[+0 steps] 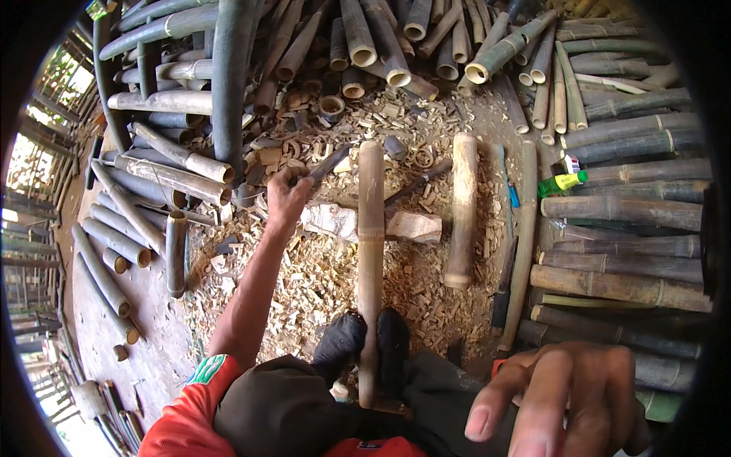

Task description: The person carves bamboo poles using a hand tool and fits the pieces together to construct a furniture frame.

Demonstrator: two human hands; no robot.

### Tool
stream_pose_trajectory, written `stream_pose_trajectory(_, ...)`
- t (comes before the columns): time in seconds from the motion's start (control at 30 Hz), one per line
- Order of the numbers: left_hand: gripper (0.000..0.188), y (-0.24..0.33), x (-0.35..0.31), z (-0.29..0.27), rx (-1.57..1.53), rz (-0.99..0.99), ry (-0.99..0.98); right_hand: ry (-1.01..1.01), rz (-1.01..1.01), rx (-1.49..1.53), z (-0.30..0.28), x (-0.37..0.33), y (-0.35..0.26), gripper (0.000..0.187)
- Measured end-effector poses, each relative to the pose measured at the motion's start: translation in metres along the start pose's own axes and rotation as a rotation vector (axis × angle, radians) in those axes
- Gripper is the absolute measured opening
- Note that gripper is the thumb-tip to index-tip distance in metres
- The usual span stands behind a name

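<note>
My left hand [288,189] is reached forward, its fingers wrapped round what looks like a knife [329,163] with a dark blade pointing toward the bamboo. A pale, scraped bamboo piece [371,198] lies lengthwise before me over a rough wooden block [415,226]. Its near end sits between my feet [339,344], which are in dark footwear. Close to the camera at the lower right is my right hand [571,396], holding nothing, with its fingers apart and slightly bent. A second scraped bamboo piece [462,213] lies to the right of the first.
Wood shavings [304,297] cover the ground. Bamboo poles [624,209] are stacked along the right, with a green bottle [562,183] beside them. More bamboo [358,46] leans at the back; a bamboo rack [231,84] stands left. A dark, long tool [504,286] lies right.
</note>
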State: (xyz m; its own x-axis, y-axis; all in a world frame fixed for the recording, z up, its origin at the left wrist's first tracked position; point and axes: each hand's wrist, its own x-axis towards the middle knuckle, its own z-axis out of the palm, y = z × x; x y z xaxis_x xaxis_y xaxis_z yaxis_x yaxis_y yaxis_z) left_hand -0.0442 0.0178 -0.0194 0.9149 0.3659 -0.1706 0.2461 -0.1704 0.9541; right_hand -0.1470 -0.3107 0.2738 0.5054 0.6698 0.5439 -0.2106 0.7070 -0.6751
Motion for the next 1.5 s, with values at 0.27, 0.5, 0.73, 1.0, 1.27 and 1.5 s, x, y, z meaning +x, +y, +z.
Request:
stream_pose_trajectory(0.27, 0.026, -0.020, -0.010, 0.009, -0.049, -0.065, -0.111, 0.228, 0.003, -0.208, -0.072, 0.007, 0.038, 0.034)
stream_pose_trajectory(0.5, 0.022, 0.000, -0.031, 0.028, -0.114, -0.094, -0.174, 0.788, 0.938, -1.407, -0.315, -0.067, 0.195, 0.031)
stream_pose_trajectory(0.73, 0.020, -0.011, -0.050, 0.029, -0.138, -0.145, -0.182, 0.770, 1.145, -1.617, -0.339, -0.060, 0.241, 0.026)
stream_pose_trajectory(1.0, 0.039, 0.028, -0.029, 0.039, -0.400, -0.147, -0.240, 0.974, 0.524, -1.219, -0.272, -0.053, 0.180, 0.014)
stream_pose_trajectory(1.27, 0.030, 0.054, -0.008, 0.058, -1.049, -0.382, -0.321, 0.438, 0.514, -1.040, -0.196, -0.031, 0.212, 0.030)
stream_pose_trajectory(1.5, 0.038, 0.031, 0.035, 0.019, -1.196, -0.304, 0.074, 0.838, 0.698, -0.812, -0.248, -0.050, 0.154, 0.029)
